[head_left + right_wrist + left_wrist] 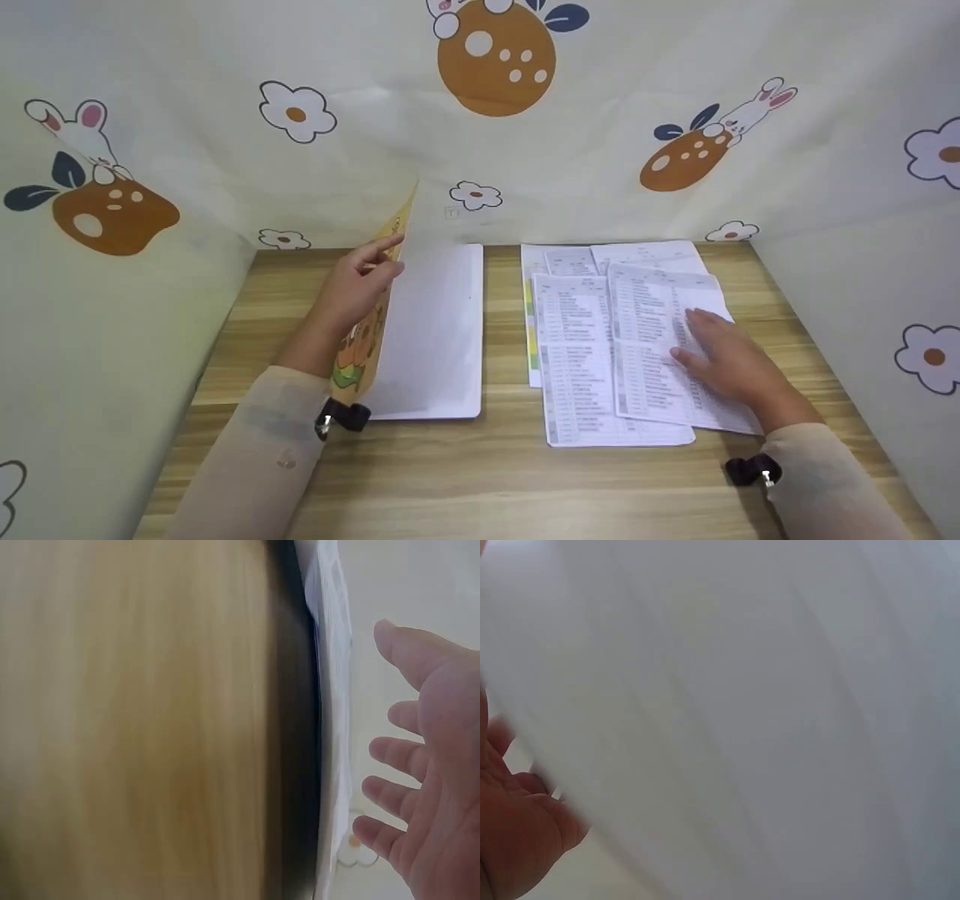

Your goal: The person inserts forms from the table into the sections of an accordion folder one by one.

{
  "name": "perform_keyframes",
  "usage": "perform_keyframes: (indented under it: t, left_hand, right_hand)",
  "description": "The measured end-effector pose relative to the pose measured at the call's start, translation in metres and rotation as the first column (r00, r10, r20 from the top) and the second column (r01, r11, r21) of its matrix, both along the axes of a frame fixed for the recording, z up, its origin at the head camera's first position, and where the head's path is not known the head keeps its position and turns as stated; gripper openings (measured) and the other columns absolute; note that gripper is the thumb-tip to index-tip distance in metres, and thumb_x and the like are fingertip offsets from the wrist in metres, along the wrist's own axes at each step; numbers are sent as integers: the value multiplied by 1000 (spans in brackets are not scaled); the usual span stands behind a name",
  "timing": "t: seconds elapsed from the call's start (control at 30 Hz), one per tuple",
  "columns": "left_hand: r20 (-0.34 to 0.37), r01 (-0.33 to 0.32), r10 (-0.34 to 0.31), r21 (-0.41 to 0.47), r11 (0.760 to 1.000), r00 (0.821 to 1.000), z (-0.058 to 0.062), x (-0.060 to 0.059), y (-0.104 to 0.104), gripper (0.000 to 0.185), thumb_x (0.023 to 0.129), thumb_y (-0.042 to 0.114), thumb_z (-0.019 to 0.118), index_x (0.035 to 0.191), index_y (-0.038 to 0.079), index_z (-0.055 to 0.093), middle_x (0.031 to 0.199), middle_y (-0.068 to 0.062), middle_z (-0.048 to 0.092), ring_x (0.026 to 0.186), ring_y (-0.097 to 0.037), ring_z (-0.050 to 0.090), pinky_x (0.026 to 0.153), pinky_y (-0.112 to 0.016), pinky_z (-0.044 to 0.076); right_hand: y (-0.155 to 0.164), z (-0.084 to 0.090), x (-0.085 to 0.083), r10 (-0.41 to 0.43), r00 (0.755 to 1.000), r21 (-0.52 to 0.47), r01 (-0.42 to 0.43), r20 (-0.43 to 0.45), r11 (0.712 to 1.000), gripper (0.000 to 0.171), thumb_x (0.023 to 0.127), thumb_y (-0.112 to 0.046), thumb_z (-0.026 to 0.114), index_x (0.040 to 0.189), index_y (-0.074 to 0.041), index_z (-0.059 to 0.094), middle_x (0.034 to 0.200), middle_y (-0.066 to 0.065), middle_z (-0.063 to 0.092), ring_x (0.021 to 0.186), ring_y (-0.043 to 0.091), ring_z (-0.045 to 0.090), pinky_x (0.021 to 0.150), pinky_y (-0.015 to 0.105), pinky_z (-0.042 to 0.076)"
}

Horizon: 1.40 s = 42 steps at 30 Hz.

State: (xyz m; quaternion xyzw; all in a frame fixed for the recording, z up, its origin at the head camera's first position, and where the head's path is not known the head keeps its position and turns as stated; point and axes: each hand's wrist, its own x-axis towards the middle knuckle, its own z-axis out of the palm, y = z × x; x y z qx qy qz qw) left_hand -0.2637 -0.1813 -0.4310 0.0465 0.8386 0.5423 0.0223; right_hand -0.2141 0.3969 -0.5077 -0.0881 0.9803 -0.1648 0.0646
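Booklet (439, 330) lies open, its yellow picture cover (366, 352) raised at the booklet's left; the head view alone shows those drawings, while a pale, streaked surface fills most of the left wrist view. Left hand (360, 289) meets the cover there, though I cannot tell whether its grip pinches or merely touches. Right hand (731, 364), grip wide and fingers spread, is over the printed sheets (581, 375) right of the booklet; only the right wrist view bares its palm. Wood-grain counter (510, 480) lies under booklet and sheets; cream backdrop (390, 97) with rabbits, oranges and flowers stands behind the booklet
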Motion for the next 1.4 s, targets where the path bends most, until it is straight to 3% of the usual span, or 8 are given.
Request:
perform_keyframes:
  t: [0.33,0.5,0.7,0.9,1.07,1.4]
  left_hand:
    - [19,3,-3,-4,1000,1000,2,0,1,47,107,37,57,154,40,57,128,-8,54,121,-28,58,96,-42,50]
    - [34,5,-5,-10,1000,999,2,0,2,48,106,39,57,155,40,56,130,-8,55,124,-29,58,100,-44,51]
    - [42,7,-7,-18,1000,999,2,-1,6,49,106,41,57,155,40,56,131,-7,55,125,-29,58,102,-46,50]
    - [31,5,-4,-20,1000,1000,2,1,-1,48,106,39,57,154,40,57,125,-7,56,117,-27,59,92,-39,52]
    - [41,-23,24,-28,999,999,4,7,-7,49,107,41,57,155,40,55,129,-7,54,120,-27,58,95,-40,51]
    - [46,0,2,-49,999,999,3,2,4,49,106,44,58,155,43,55,129,-6,54,120,-26,58,93,-38,52]
  right_hand:
    - [30,-1,3,-147,984,-20,149,101,989,108,97,-66,66,168,3,21,165,41,29,151,64,26,122,77,23]
    - [36,-2,4,-183,976,-20,187,120,982,115,91,-63,76,166,6,24,161,44,32,147,65,31,120,77,27]
    - [40,0,5,-222,959,-50,234,174,971,122,86,-61,82,166,7,22,162,45,27,148,66,28,121,77,27]
    - [35,1,-4,-221,960,-58,234,173,970,125,84,-58,86,165,10,19,158,46,33,146,65,34,121,74,29]
    - [31,-1,-12,-210,963,-87,226,168,970,126,83,-57,86,166,9,17,156,44,40,146,62,39,122,72,31]
    - [45,1,-2,-265,943,-41,279,199,960,128,85,-62,82,166,11,14,155,45,41,144,64,39,120,74,32]
